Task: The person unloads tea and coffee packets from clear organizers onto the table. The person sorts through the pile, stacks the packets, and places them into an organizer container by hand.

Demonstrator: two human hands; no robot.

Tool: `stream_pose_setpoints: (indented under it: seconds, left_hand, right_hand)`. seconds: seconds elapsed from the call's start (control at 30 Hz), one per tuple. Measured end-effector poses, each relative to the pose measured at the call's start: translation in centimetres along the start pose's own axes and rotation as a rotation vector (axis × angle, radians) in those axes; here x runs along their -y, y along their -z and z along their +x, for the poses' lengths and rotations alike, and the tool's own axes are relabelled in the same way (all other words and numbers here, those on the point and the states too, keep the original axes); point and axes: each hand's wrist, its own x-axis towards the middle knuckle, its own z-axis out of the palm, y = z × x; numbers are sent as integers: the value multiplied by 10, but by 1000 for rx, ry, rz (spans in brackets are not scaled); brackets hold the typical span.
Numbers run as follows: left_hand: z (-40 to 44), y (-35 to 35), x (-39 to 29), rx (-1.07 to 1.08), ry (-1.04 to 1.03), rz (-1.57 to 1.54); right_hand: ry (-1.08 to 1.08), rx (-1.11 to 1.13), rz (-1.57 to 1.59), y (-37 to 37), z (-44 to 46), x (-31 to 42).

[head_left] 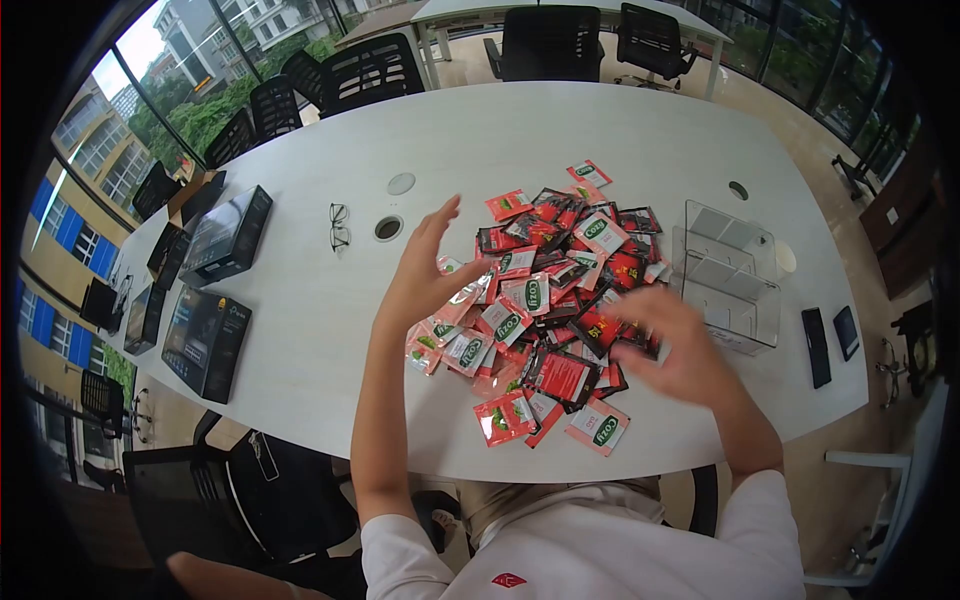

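A heap of red, white and black sachets (535, 290), some marked Cozy, lies on the white table. Over the heap's left edge is my left hand (430, 265), its fingers apart and nothing held in it. My right hand (665, 345) is at the heap's right side, blurred by motion, with thumb and fingers spread apart. Whether it touches the sachets there cannot be made out. Just right of the heap stands a clear plastic organizer (727, 275) with compartments.
On the white table (310, 330) are eyeglasses (339, 228) and dark boxes (228, 235) at the left, two phones (817, 347) at the right, and a round cable hole (388, 229). Another person's arm (230, 578) shows at the lower left. Black chairs (551, 43) stand behind.
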Motion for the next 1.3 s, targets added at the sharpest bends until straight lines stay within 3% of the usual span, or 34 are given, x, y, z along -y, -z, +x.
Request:
stream_pose_setpoints:
  seconds: [0.1, 0.2, 0.3, 0.33, 0.43, 0.47, 0.6, 0.93, 1.0, 1.1, 1.23, 1.3]
  left_hand:
    - [-41, 0, 58, -35, 256, 42]
    - [-81, -7, 94, 101, 349, 122]
    - [-102, -21, 85, 305, 149, 331]
    - [-101, -28, 78, 334, 168, 248]
    - [-91, -45, 50, 309, 185, 375]
    - [-90, -52, 44, 189, 149, 361]
    - [-85, -66, 51, 32, 93, 392]
    - [-75, -75, 58, -258, -9, 255]
    - [-67, -76, 57, -333, 3, 172]
    - [-54, -84, 41, -423, 190, -87]
    - [-24, -105, -1, -445, 27, -66]
    - [-10, -110, -17, -213, -279, 190]
  right_hand:
    - [193, 339, -182, -37, -48, -19]
    - [258, 407, -164, -64, -82, -19]
    - [379, 410, -218, -81, -95, -29]
    - [377, 389, -204, -86, -96, -34]
    - [396, 336, -188, -97, -89, -49]
    - [409, 326, -193, -101, -85, -52]
    - [473, 292, -245, -109, -71, -55]
    - [378, 138, -197, -117, -69, -70]
    - [381, 131, -195, -118, -71, -71]
    - [385, 129, -193, -119, -71, -72]
    - [380, 128, -200, -119, -72, -72]
    - [380, 128, -210, -119, -72, -71]
